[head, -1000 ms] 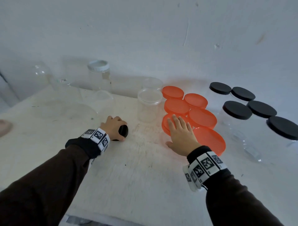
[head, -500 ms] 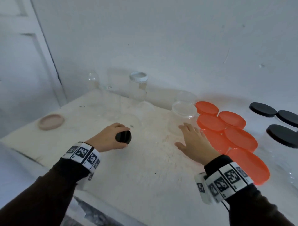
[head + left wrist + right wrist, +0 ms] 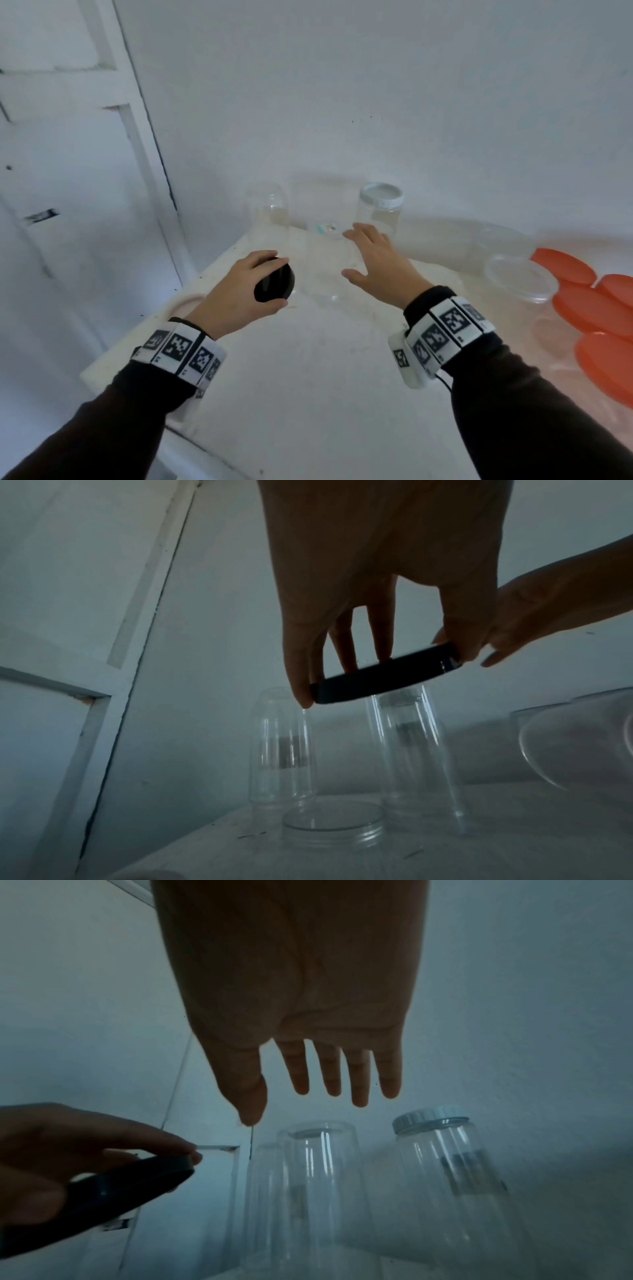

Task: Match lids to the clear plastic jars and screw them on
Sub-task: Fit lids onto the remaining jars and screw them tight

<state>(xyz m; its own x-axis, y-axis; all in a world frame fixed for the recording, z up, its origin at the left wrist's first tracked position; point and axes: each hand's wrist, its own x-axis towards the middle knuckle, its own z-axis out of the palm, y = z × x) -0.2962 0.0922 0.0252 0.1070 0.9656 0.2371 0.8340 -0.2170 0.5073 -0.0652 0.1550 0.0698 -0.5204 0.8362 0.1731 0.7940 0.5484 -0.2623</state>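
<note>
My left hand grips a small black lid by its rim and holds it tilted above the white table. The left wrist view shows the black lid pinched between thumb and fingers. My right hand is open with fingers spread, hovering over a tall clear jar that has no lid. In the right wrist view this clear jar stands just below the spread fingers, apart from them. Behind it stands a jar with a white lid on.
Another clear jar stands at the back left corner. A low clear jar sits in front. Several orange lids and a clear-lidded tub lie at the right. A pinkish lid sits by the left table edge; a white door is beyond.
My left hand has lifted the black lid off the table. My right hand has left the orange lids and moved left and back over the clear jars. The head view has swung left.
</note>
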